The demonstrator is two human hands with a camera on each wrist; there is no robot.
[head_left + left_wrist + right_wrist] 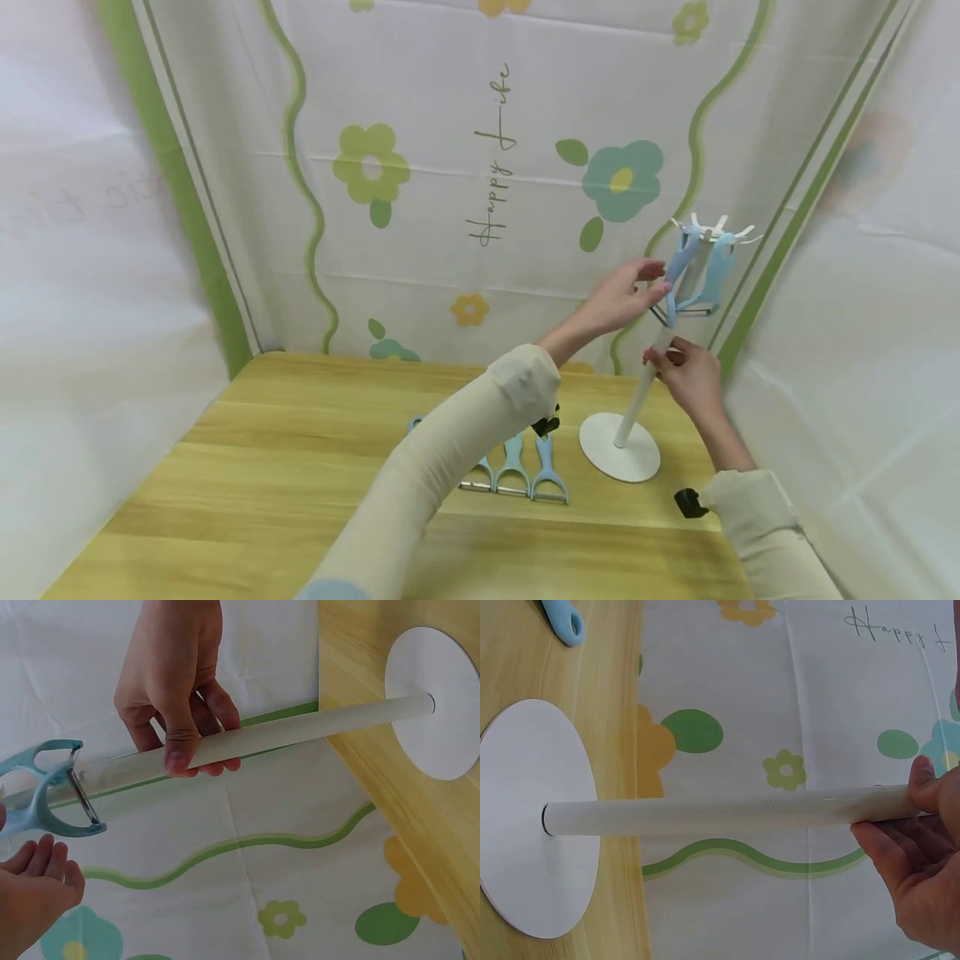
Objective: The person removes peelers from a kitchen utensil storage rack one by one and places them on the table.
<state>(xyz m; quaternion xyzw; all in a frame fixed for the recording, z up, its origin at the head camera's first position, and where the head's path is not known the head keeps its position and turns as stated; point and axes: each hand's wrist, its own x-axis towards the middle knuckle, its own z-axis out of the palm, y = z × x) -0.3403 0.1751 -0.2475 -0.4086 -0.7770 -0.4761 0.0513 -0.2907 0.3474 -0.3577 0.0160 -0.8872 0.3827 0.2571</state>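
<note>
My right hand [692,377] pinches the white pole [292,735] of a hook stand between thumb and fingers, partway up. Two Y-shaped peelers hang from the stand's hook ring [720,229]: a blue peeler [681,260] on the left and a light teal peeler [720,268] beside it. My left hand [618,296] is at the blue peeler, its thumb tip against the handle and its other fingers loosely bent beside it. In the left wrist view those fingers lie apart from the peeler; part of the hand is cut off there.
The stand's round white base [600,450] rests on the wooden table [300,467]. Several more peelers lie in a row there, including a blue one [546,454] and a green one [513,452]; my left sleeve partly covers the row. A patterned curtain [435,275] hangs behind.
</note>
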